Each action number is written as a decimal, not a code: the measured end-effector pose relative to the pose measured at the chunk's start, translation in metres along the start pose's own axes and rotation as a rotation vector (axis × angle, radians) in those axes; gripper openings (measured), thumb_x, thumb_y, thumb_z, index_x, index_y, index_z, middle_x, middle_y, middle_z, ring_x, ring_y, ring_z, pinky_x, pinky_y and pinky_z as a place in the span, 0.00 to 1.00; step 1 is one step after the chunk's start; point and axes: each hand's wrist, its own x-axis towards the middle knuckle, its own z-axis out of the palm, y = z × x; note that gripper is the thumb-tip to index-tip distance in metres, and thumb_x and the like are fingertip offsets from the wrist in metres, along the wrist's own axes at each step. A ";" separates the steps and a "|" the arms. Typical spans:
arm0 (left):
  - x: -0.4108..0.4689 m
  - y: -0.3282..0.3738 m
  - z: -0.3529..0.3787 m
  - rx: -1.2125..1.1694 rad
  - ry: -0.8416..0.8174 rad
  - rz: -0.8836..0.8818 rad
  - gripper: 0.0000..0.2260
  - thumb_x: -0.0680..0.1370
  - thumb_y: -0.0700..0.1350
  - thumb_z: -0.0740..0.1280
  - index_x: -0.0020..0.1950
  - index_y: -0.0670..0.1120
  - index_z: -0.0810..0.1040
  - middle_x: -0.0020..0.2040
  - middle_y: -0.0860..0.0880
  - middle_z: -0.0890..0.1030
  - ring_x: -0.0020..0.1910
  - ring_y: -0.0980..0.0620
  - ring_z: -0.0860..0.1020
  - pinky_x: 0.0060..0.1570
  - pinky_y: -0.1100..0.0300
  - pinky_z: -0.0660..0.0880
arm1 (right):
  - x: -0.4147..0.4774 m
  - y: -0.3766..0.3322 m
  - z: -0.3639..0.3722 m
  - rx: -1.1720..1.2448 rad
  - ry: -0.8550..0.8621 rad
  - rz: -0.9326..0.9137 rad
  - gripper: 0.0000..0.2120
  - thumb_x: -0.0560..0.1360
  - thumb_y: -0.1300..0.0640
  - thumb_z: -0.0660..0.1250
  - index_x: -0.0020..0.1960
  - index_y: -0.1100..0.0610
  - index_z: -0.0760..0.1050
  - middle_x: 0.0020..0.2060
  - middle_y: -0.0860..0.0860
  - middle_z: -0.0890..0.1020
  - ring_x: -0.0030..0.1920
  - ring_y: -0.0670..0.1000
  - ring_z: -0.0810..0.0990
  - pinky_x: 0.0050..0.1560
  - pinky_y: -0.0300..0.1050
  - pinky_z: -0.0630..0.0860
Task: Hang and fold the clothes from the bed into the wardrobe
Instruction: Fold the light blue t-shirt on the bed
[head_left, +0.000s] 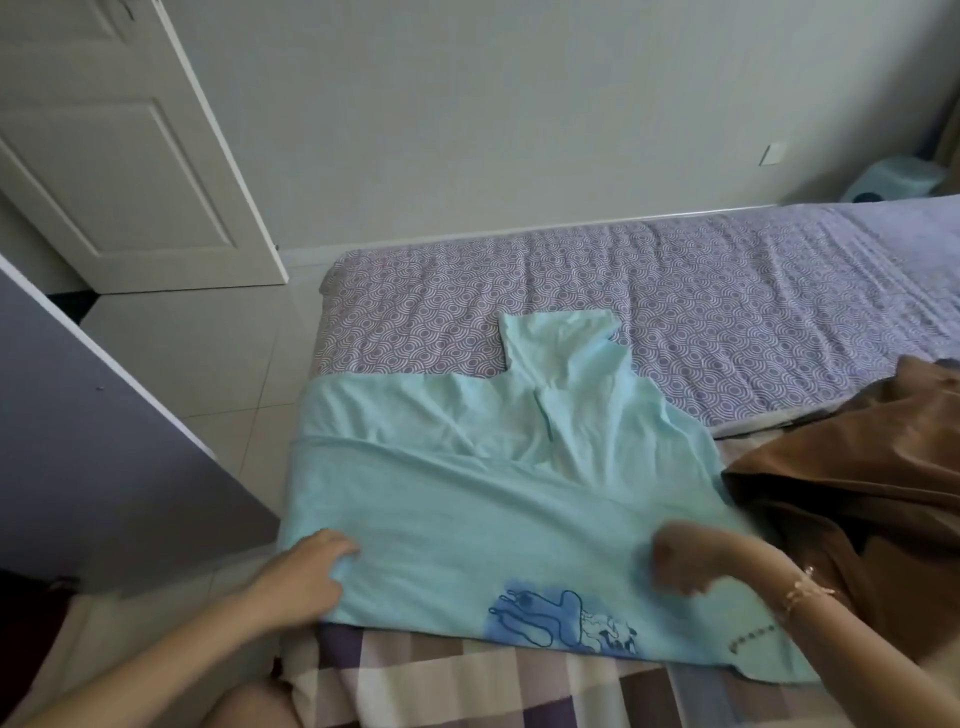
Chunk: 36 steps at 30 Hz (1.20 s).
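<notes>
Folding step: the shirt lies flat on the bed under both hands, left hand pinching its edge, right hand curled over it, grip too blurred to tell; next likely lifting one side evenly across.

Two garments are counted: one light blue T-shirt, on which a single blue print is seen, and one brown garment. Two bare hands are seen, one left hand and one right hand, and one bracelet is worn. One purple patterned bed sheet and one checked cover are counted. One white panelled door, one grey panel, one wall plate and one pale blue plastic object are counted.
</notes>
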 end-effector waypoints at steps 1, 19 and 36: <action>0.015 0.001 -0.012 -0.044 0.045 0.008 0.23 0.75 0.38 0.61 0.70 0.44 0.66 0.70 0.46 0.66 0.70 0.51 0.65 0.67 0.66 0.58 | 0.009 -0.004 -0.013 0.114 0.188 -0.041 0.06 0.75 0.59 0.63 0.44 0.60 0.77 0.30 0.49 0.75 0.26 0.44 0.73 0.26 0.31 0.69; 0.238 -0.026 -0.118 0.335 0.073 0.054 0.28 0.71 0.54 0.69 0.67 0.50 0.63 0.64 0.47 0.73 0.62 0.47 0.71 0.57 0.57 0.66 | 0.197 -0.119 -0.246 -0.323 0.752 -0.010 0.36 0.74 0.61 0.63 0.76 0.57 0.47 0.73 0.56 0.57 0.74 0.58 0.54 0.72 0.58 0.50; 0.147 -0.052 -0.117 0.357 0.328 -0.160 0.13 0.78 0.42 0.57 0.60 0.48 0.75 0.62 0.45 0.76 0.58 0.45 0.76 0.52 0.58 0.72 | -0.032 -0.035 -0.125 -0.400 1.195 -0.305 0.17 0.57 0.68 0.65 0.44 0.56 0.72 0.28 0.54 0.78 0.27 0.57 0.79 0.23 0.43 0.71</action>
